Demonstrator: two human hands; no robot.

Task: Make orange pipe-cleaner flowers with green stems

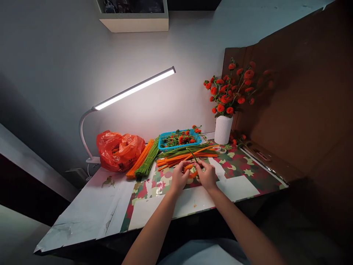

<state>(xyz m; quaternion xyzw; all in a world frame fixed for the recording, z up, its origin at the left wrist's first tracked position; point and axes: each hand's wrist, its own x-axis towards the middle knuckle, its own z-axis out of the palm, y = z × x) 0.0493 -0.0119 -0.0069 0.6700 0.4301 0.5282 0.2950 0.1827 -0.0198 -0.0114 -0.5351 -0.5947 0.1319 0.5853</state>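
The place looks like a small craft corner set up in a room, quite possibly in a home. The blue basket (165,148) holds handmade-looking red blooms on green stems, and just in front of it lie loose orange and green fuzzy strips (190,156). To its left are tied orange bundles (141,158) and green bundles (149,163), then a red plastic bag (121,151). A clip-on desk lamp (135,89) shines from above and left of the basket, below a wall shelf (135,25). Right of the basket, a white ribbed vase (223,130) bears red flowers (221,107), with a large cardboard panel (298,103) beyond. Beneath the basket, the tabletop (91,206) wears a worn, partly camouflage-patterned covering, more household than workshop.
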